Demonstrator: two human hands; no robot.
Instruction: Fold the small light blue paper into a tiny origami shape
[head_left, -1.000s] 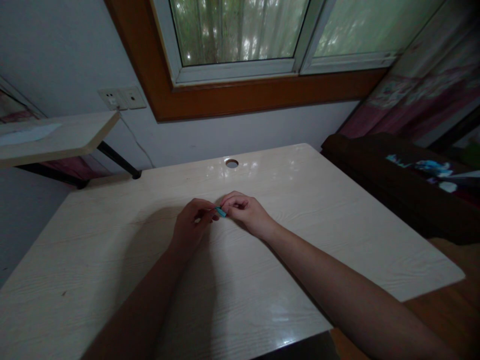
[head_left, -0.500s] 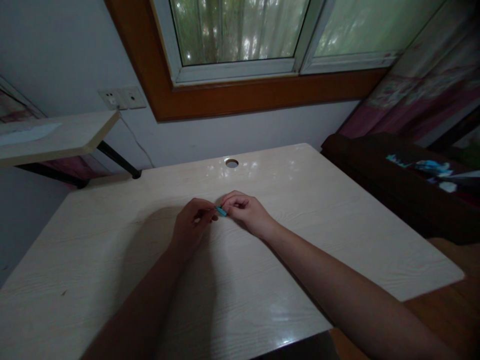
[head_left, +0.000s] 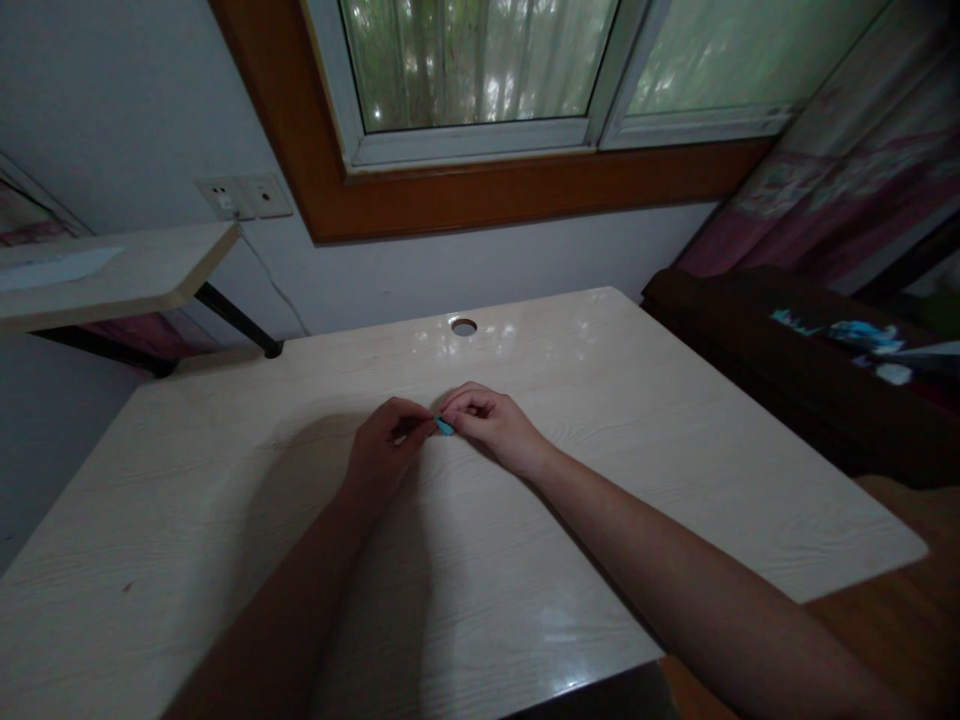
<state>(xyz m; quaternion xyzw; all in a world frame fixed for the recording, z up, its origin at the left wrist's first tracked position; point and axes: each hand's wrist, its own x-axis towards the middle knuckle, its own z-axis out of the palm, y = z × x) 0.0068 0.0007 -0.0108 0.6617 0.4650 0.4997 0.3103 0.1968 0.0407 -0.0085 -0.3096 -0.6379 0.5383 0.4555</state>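
A small blue object (head_left: 443,426) sits between my two hands just above the pale wooden table (head_left: 225,480). My left hand (head_left: 385,452) pinches its left end with curled fingers. My right hand (head_left: 491,425) pinches its right end, fingers closed. Most of the blue object is hidden by the fingertips, and I cannot make out what it is.
A round cable hole (head_left: 463,326) lies in the table near its far edge. A side shelf (head_left: 112,272) juts out at the left under a wall socket (head_left: 244,196). A dark piece of furniture (head_left: 787,350) stands right of the table, below the window (head_left: 480,70).
The hands have closed a little more over the blue object, so less of it shows. Otherwise nothing has moved.
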